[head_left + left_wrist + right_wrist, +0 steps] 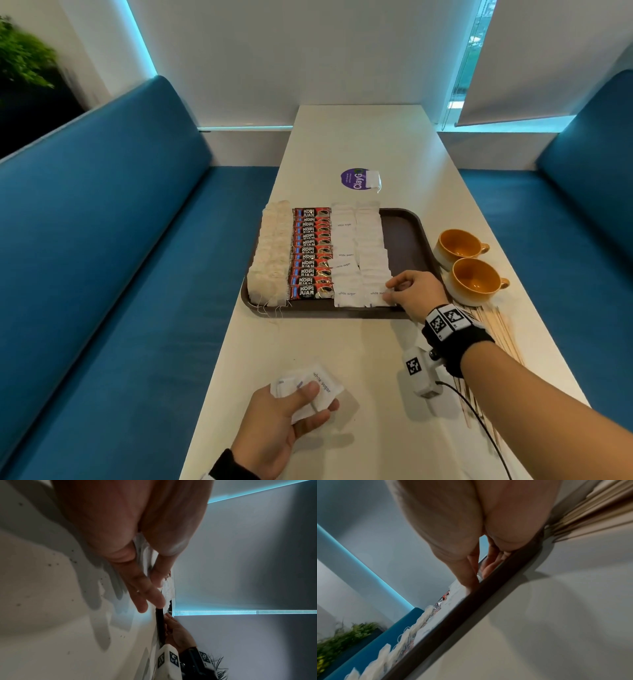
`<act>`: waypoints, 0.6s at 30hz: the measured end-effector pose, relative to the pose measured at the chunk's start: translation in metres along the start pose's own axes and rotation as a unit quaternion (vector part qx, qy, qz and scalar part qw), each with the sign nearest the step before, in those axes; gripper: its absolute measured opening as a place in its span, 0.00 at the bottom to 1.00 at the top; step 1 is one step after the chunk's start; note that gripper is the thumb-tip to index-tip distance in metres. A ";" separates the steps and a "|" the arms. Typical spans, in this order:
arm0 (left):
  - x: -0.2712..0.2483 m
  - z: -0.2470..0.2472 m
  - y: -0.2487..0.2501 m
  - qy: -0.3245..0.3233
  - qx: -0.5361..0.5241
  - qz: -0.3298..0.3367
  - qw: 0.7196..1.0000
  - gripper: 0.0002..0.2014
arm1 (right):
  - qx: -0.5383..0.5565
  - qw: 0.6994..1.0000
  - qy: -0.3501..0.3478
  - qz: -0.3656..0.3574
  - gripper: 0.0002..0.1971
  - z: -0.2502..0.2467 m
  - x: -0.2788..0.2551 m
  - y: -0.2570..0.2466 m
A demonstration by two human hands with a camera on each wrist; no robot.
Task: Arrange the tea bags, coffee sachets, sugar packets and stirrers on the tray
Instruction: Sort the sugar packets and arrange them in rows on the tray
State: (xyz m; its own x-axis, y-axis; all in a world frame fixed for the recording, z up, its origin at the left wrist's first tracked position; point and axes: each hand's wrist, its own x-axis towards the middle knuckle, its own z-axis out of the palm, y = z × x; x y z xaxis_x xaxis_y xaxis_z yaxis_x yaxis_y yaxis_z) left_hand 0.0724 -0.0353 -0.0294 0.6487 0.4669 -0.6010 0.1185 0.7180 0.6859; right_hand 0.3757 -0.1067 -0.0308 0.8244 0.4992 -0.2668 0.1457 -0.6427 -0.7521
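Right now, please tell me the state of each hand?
Left hand: holding a bunch of white paper sugar packets.
Right hand: pinching one white sugar packet on the dark brown plastic tray.

the tray (407, 222) has a bare right strip, with two cups (474, 279) just beside it.

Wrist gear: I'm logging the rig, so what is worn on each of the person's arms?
Right hand: bare, with a black wrist band carrying square black-and-white markers, and a white camera box with a marker and thin black cable. Left hand: bare, with a black cuff.
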 end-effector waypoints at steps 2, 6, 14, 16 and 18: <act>-0.002 0.002 0.002 0.005 -0.002 0.013 1.000 0.12 | 0.018 0.999 0.026 -0.015 0.06 0.000 -0.010 -0.002; -0.007 0.006 0.006 0.016 -0.001 0.052 0.999 0.14 | 0.095 0.992 -0.026 -0.074 0.04 0.010 -0.063 -0.021; -0.019 0.018 0.007 0.022 0.027 0.098 0.995 0.20 | 0.244 0.932 -0.259 -0.073 0.16 0.033 -0.155 -0.031; -0.024 0.022 0.007 0.029 0.027 0.080 0.996 0.20 | 0.270 0.932 -0.235 -0.060 0.17 0.031 -0.164 -0.028; -0.026 0.024 0.007 0.015 0.028 0.071 0.997 0.22 | 0.295 0.933 -0.203 -0.050 0.16 0.025 -0.168 -0.026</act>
State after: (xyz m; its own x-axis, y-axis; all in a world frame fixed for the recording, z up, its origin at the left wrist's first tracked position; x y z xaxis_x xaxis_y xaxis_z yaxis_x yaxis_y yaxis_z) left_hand 0.0743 -0.0546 0.0012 0.6390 0.5778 -0.5078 0.0699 0.6138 0.7863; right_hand 0.2191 -0.1590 0.0186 0.5310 0.7952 -0.2928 -0.2129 -0.2093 -0.9544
